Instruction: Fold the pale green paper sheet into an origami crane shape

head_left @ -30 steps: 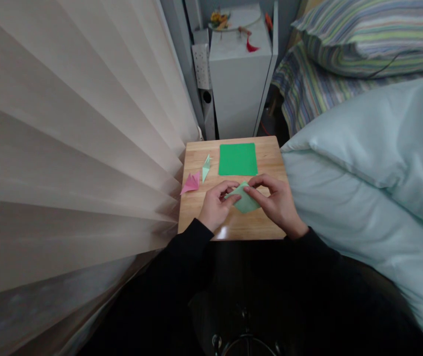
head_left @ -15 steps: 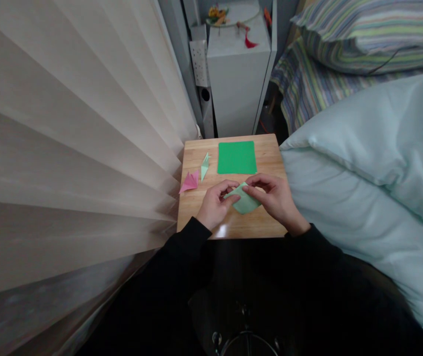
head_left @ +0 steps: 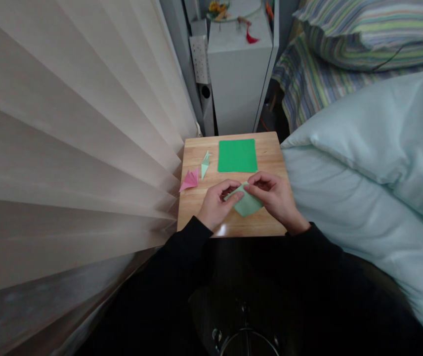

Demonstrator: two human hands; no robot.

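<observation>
Both hands pinch a light green sheet of folded paper [head_left: 247, 203] over the front half of a small wooden table [head_left: 192, 212]. My left hand [head_left: 218, 201] grips its left side, thumb on top and fingers behind. On the upper right edge, my right hand [head_left: 274, 197] has thumb and index finger closed close to the top corner. Beyond the hands lies a square of bright green paper [head_left: 237, 155]. To its left rest a pale green folded paper crane [head_left: 205, 164] and a pink folded paper piece [head_left: 190, 180].
A pleated curtain [head_left: 104, 148] hangs along the table's left side. On the right, a bed with a pale blue quilt [head_left: 363, 158] meets the table edge. Behind stands a white cabinet [head_left: 237, 89] with a red tassel [head_left: 250, 35] on top. Striped pillows [head_left: 382, 29] lie at upper right.
My left thumb has slid slightly right and up along the paper. Both hands keep their hold on the sheet. The whole view has shifted a little.
</observation>
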